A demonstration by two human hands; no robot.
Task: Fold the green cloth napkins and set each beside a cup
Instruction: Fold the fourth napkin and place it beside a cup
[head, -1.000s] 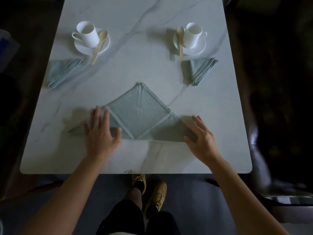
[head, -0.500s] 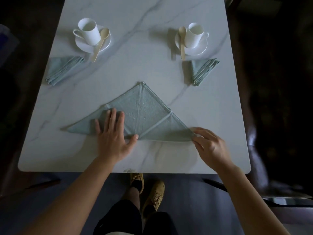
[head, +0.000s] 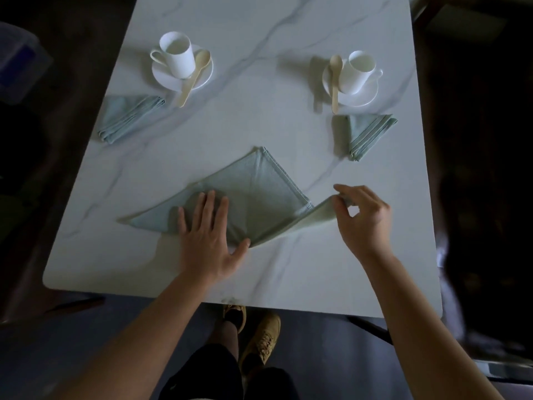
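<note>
A green napkin (head: pixel 259 194) lies as a wide triangle near the front of the white marble table (head: pixel 259 116). My left hand (head: pixel 209 235) presses flat on its left half with fingers spread. My right hand (head: pixel 362 217) pinches the napkin's right corner and holds it lifted off the table. Two folded green napkins lie farther back: one (head: pixel 127 116) below the left cup (head: pixel 177 54), the other (head: pixel 367 135) below the right cup (head: pixel 357 72).
Each cup stands on a white saucer (head: pixel 202 79) with a pale spoon (head: pixel 335 79) resting on it. The table's front edge (head: pixel 230 300) runs just above my shoes. Dark chairs stand at the right and a plastic bin (head: pixel 20 62) at the far left.
My left hand slid right onto the napkin's left half and flattened it. My right hand closed on the right corner and raised it off the table, moving it up and inward.
</note>
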